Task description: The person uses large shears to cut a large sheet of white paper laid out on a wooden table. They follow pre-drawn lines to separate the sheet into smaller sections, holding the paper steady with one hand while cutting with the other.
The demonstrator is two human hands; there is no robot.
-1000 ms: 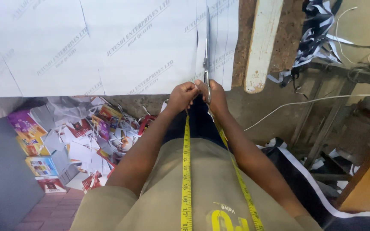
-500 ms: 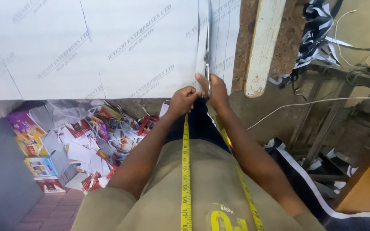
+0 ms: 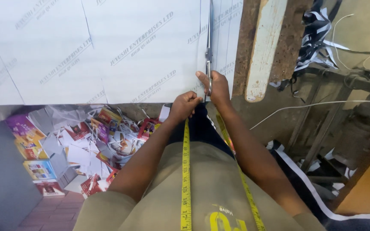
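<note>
A large white sheet [image 3: 108, 51] with faint printed lettering covers the table in front of me. My right hand [image 3: 214, 87] grips the handles of long metal scissors [image 3: 209, 38], whose blades run up along a cut line near the sheet's right side. My left hand [image 3: 184, 107] is closed on the sheet's near edge, just left of the scissors. A yellow tape measure [image 3: 186, 179] hangs round my neck over my olive shirt.
A pile of coloured paper scraps and cartons [image 3: 78, 145] lies on the floor at lower left. A pale wooden plank [image 3: 264, 47] leans at the table's right end. Black-and-white strips [image 3: 317, 34] and a wooden frame [image 3: 347, 111] stand on the right.
My right hand has pushed the scissors a little farther up the sheet, and my left hand has followed along the near edge.
</note>
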